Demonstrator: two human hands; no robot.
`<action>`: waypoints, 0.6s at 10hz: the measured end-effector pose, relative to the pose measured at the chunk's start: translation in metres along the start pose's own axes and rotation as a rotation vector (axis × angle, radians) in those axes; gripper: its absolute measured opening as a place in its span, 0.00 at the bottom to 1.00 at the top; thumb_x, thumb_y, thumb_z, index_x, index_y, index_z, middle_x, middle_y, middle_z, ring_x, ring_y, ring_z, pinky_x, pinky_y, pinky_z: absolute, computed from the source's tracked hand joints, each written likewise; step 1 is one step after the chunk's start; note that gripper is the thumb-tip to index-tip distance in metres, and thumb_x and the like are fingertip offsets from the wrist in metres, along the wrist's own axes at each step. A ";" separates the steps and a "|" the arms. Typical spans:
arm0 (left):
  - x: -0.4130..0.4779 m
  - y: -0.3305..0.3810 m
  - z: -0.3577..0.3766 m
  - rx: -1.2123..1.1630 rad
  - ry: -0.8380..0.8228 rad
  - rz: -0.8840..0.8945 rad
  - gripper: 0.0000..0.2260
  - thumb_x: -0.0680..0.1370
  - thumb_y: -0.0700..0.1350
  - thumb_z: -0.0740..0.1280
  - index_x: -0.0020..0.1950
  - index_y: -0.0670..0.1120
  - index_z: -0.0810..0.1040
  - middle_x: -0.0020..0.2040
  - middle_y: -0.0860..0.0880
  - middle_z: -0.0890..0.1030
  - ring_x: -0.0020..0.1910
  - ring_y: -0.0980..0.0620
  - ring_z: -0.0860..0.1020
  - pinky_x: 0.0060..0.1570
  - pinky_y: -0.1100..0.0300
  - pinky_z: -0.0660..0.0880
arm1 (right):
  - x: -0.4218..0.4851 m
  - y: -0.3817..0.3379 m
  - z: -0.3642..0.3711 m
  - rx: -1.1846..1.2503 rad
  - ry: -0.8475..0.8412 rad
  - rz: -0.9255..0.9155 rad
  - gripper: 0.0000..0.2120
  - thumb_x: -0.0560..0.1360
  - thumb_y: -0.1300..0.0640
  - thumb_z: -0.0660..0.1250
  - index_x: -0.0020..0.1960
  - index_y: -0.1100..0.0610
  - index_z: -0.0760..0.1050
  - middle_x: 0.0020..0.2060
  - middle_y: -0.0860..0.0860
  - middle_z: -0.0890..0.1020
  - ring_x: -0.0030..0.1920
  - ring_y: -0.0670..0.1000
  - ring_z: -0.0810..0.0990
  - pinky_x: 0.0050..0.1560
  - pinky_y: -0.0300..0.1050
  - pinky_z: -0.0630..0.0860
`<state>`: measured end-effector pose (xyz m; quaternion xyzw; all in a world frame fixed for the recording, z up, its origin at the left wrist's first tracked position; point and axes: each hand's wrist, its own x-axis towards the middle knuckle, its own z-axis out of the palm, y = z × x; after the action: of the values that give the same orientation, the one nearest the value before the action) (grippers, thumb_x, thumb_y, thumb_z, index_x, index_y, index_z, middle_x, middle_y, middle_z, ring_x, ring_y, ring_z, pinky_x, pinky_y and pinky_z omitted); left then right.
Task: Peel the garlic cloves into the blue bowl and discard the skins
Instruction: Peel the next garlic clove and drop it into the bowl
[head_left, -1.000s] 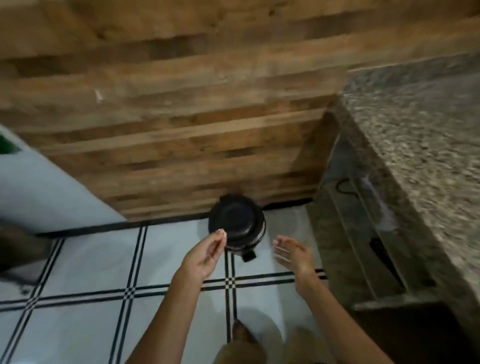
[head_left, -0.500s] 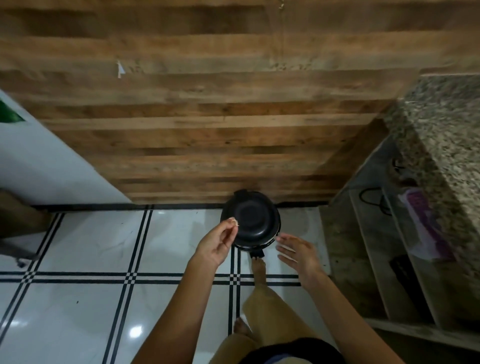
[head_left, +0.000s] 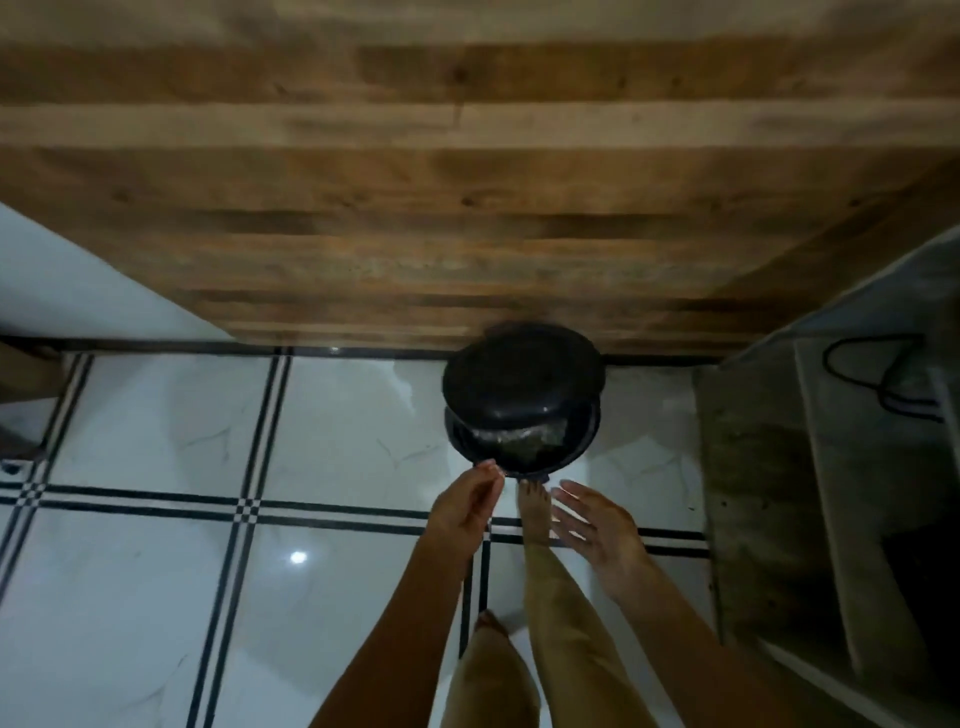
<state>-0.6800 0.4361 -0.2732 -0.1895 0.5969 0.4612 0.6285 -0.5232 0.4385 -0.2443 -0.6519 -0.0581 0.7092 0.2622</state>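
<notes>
Wood wall (head_left: 467, 182) stands over a tiled floor (head_left: 156, 597). A black bin (head_left: 519, 384) sits against the wall, lid raised, with a foot (head_left: 535, 514) at its pedal. Right hand (head_left: 597, 535) is flat and spread, holding nothing. Left hand (head_left: 467, 506) has its fingertips pinched at the bin's front rim; whether they hold skin cannot be told.

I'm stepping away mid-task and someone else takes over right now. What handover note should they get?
Left hand: pinches what look like garlic skins at the front rim of the black pedal bin.
Right hand: open, holds nothing, just right of the foot.
Foot at the pedal; bin lid raised, liner showing.
Done: skins are at the bin.
Left: drop them in.
Blue bowl and cloves are out of view, so peeling progress cannot be judged.
</notes>
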 end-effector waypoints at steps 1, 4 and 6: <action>0.076 -0.013 0.008 0.081 0.028 0.103 0.05 0.77 0.33 0.63 0.46 0.41 0.77 0.41 0.49 0.82 0.46 0.52 0.79 0.42 0.67 0.78 | 0.064 0.000 0.001 0.074 -0.031 -0.010 0.14 0.80 0.61 0.53 0.61 0.65 0.71 0.62 0.62 0.74 0.61 0.62 0.73 0.54 0.45 0.72; 0.189 -0.019 0.060 0.899 0.371 0.438 0.11 0.77 0.37 0.64 0.58 0.41 0.80 0.57 0.42 0.81 0.57 0.43 0.77 0.50 0.62 0.70 | 0.168 -0.013 0.025 0.008 0.026 0.067 0.16 0.80 0.60 0.57 0.66 0.65 0.68 0.63 0.61 0.75 0.63 0.60 0.74 0.56 0.50 0.71; 0.183 -0.012 0.072 0.982 0.397 0.603 0.03 0.73 0.35 0.69 0.45 0.39 0.78 0.48 0.43 0.82 0.48 0.47 0.79 0.44 0.64 0.69 | 0.166 -0.015 0.019 0.002 0.014 0.102 0.14 0.80 0.60 0.57 0.62 0.64 0.72 0.61 0.59 0.77 0.62 0.58 0.74 0.55 0.49 0.71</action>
<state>-0.6540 0.5518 -0.4312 0.2172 0.8730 0.2455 0.3610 -0.5393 0.5308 -0.3839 -0.6586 -0.0223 0.7171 0.2269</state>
